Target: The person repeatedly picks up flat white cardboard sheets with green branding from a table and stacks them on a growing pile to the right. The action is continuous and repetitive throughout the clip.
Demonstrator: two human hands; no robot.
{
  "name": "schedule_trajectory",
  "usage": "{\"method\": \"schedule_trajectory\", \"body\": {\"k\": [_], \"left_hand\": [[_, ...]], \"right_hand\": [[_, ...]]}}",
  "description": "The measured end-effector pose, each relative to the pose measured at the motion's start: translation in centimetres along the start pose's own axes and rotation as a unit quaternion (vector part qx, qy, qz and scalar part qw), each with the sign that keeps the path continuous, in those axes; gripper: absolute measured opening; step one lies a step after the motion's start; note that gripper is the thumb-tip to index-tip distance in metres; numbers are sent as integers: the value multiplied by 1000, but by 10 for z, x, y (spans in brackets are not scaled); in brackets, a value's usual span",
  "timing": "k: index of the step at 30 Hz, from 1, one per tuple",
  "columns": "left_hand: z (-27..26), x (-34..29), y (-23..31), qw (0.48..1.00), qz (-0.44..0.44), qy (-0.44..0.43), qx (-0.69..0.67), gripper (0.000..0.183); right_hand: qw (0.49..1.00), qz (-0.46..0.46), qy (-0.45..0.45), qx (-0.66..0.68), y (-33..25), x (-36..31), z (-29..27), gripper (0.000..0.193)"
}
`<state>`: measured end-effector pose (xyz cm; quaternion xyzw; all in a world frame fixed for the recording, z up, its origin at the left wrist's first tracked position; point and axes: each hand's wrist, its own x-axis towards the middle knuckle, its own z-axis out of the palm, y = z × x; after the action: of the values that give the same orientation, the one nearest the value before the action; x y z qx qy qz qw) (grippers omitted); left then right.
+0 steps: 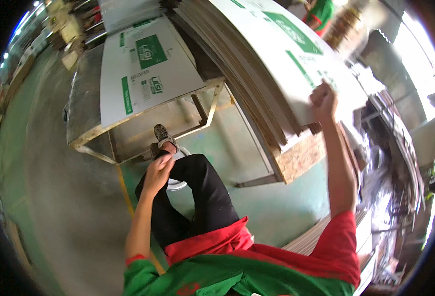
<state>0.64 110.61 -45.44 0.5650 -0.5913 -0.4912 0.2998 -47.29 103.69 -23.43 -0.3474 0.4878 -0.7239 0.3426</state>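
Note:
My right hand (324, 101) is closed in a fist over the near right part of a white panel printed with green blocks (296, 59). That panel tops a tall stack of brown-edged boards (257, 89); whether the fist touches it, or holds anything, I cannot make out. My left hand (159, 172) is closed, its fingers curled together just over my knee in black trousers (197, 182), with nothing visible in it. Ahead of it, a second white panel with green print (148, 74) lies flat on a metal-framed table (86, 98).
A patterned shoe (162, 133) shows by the table's lower frame, beside a round white object (177, 185). A wooden block (299, 160) sits under the stack's near end. Long pale strips (306, 234) lie at lower right. Another person in green (321, 15) stands far right.

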Motion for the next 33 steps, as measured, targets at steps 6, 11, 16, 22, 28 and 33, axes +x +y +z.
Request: {"method": "schedule_trajectory", "body": {"k": [6,11,16,22,28,33], "left_hand": [[133,96,232,830,20,-212,-516,48],[100,81,240,915,63,-79,-390,44],[-11,-29,163,932,131,-47,-333,40],[-102,-150,83,958,-25,86,-274,30],[-141,-209,27,934,-128,214,-255,53],[-123,-249,-25,922,-136,252,-261,74]], "right_hand": [[963,85,-159,202,33,-60,97,40],[821,-433,236,-287,-38,-59,-48,33],[914,3,329,-237,-23,-72,-195,66],[960,-32,147,-236,9,-143,-100,34],[975,37,-150,-158,46,-193,-34,46],[918,181,-184,-300,109,-232,-39,45]]}}
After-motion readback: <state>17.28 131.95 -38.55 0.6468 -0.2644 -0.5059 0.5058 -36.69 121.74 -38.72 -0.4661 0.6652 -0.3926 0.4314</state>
